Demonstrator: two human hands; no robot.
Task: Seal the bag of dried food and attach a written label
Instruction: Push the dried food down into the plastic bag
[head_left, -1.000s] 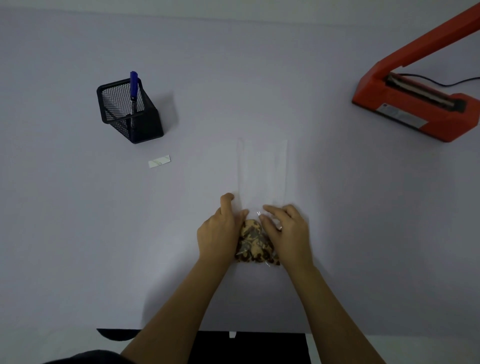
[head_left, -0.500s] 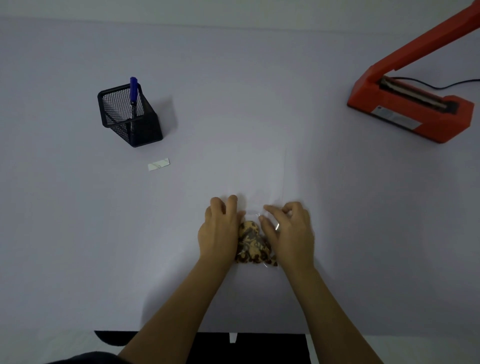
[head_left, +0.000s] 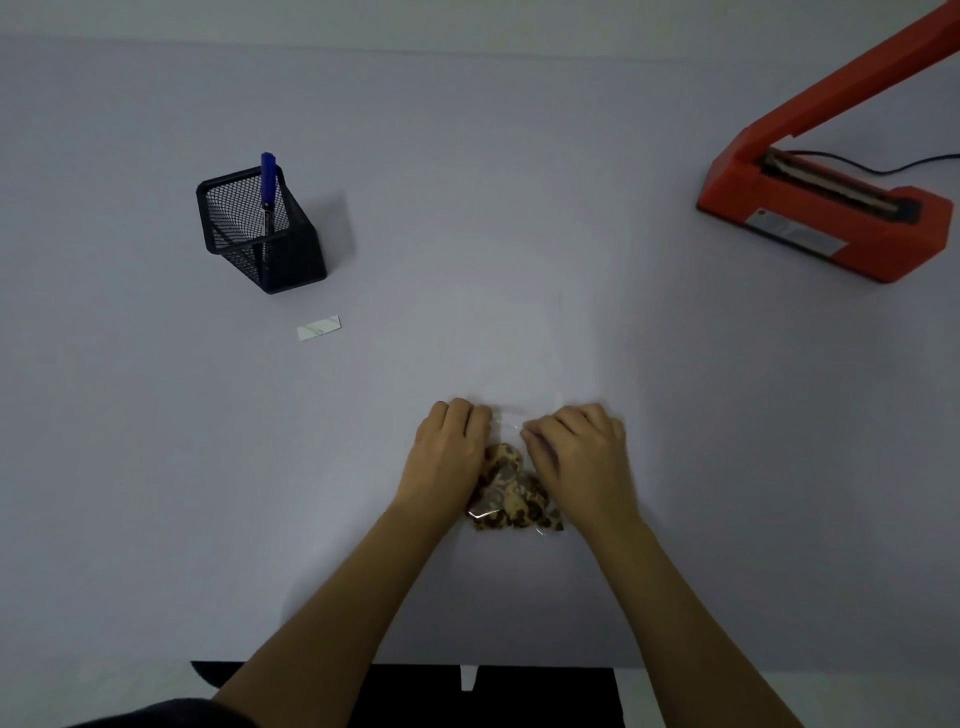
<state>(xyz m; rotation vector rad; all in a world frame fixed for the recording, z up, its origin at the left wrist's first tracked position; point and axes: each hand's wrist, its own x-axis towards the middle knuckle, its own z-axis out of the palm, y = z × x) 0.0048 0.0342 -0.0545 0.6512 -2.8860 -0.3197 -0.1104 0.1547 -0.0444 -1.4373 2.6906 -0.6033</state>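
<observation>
Both hands, the left hand (head_left: 447, 457) and right hand (head_left: 576, 457), curl loosely on the clear bag (head_left: 511, 493) of dried food at six o'clock, seemingly flattening its neck before sealing; next it must cross open worktop (head_left: 467, 208) to the sealer (head_left: 826, 223) at two o'clock.

A pale bench (head_left: 156, 467) fills the view; along its near edge, at 6 o'clock, lies a black strip (head_left: 540, 696) with a small white tab.
</observation>
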